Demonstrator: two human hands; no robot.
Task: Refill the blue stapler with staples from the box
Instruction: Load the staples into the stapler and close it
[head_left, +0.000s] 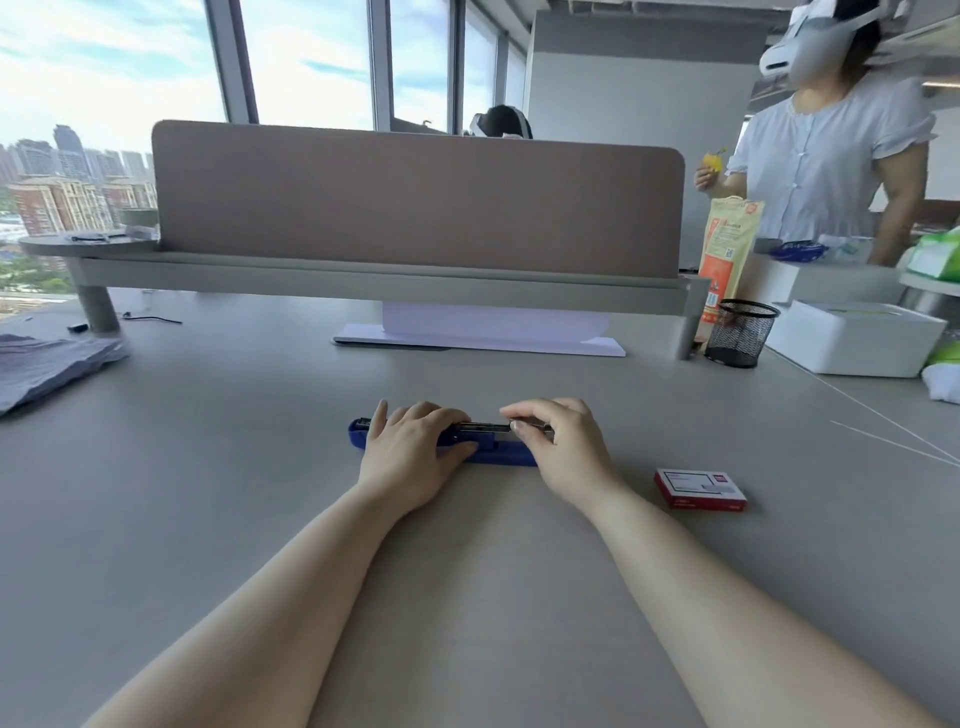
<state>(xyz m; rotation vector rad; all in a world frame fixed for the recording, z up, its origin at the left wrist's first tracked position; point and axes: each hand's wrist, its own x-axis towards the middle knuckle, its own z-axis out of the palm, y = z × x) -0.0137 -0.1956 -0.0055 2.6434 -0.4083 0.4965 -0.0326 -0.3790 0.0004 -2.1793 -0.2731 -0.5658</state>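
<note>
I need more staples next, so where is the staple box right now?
In the head view, the red staple box lies flat on the grey desk, just right of the right hand and the blue stapler.

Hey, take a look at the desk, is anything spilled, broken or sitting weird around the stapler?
Nothing stands out. The blue stapler lies flat on the desk under both hands, left hand and right hand. The staple box sits closed to its right, slightly angled, with nothing spilled.
</note>
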